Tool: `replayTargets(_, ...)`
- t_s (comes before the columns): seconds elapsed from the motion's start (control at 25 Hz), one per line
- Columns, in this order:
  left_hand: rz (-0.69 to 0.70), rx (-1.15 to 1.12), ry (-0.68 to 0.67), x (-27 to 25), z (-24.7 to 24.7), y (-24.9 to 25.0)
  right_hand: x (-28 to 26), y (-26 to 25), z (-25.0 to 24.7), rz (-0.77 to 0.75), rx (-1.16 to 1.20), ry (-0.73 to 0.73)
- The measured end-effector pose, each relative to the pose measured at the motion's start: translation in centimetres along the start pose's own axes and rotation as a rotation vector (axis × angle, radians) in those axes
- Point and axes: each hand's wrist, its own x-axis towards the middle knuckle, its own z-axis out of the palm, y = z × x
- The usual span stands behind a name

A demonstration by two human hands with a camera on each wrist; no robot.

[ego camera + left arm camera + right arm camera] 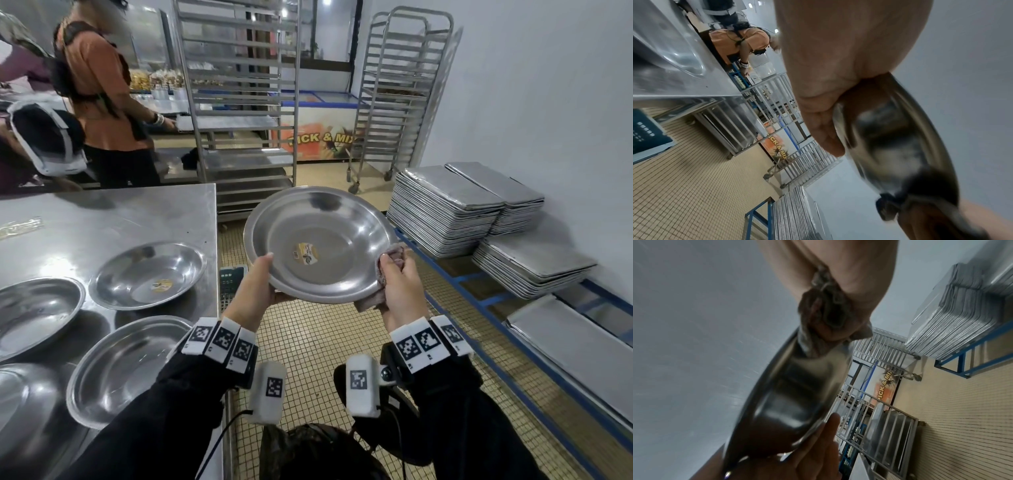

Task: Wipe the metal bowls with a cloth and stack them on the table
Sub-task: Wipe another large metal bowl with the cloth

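I hold a wide metal bowl [320, 240] with a small sticker in its bottom, up over the tiled floor, tilted toward me. My left hand [255, 287] grips its near left rim, thumb on the inside. My right hand [399, 279] pinches a greyish cloth [394, 255] over the right rim. In the left wrist view the bowl [898, 146] runs away from my palm [830, 81]. In the right wrist view the cloth [828, 316] is bunched in my fingers against the bowl [797, 394].
Several more metal bowls [149, 274] lie singly on the steel table [113, 212] at left. Stacked baking trays [445, 209] sit on a blue rack at right. Two wheeled tray racks [239, 102] stand ahead. A person in orange [102, 96] stands at the far left.
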Motion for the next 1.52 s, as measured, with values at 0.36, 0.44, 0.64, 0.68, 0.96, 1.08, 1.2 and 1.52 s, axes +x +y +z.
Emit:
replayTargets(0.36,0.049,-0.238,-0.248,1.1,-2.8,0.6,0.8,-1.6,-1.0,-0.048,-0.147,0.018)
replayTargets(0.44,0.028,-0.242,-0.159,1.1,-2.6,0.6,1.0,-1.7,-0.9,-0.059,-0.174,-0.002)
replayTargets(0.64,-0.079,-0.038,-0.049,0.4,-0.2,-0.5,-0.1,0.0,0.3,-0.099,-0.088,0.083)
replayTargets(0.68,-0.092,0.009,-0.065,0.2,0.5,-0.8,-0.6,0.6,0.9,-0.081,-0.059,0.089)
replayTargets(0.96,-0.049,-0.054,-0.219,0.7,-0.7,-1.7,-0.1,0.9,0.7,-0.017,-0.066,0.079)
replayTargets(1.08,0.077,-0.239,-0.245,1.4,-3.2,-0.6,1.0,-0.4,-0.5,-0.039,-0.214,-0.011)
replayTargets(1.2,0.036,-0.195,-0.066,1.6,-3.4,0.0,1.0,-0.6,-0.4,-0.03,-0.25,-0.026)
replayTargets(1.52,-0.165,0.043,-0.041,1.3,0.3,-1.9,-0.4,1.3,2.0,0.056,-0.034,0.106)
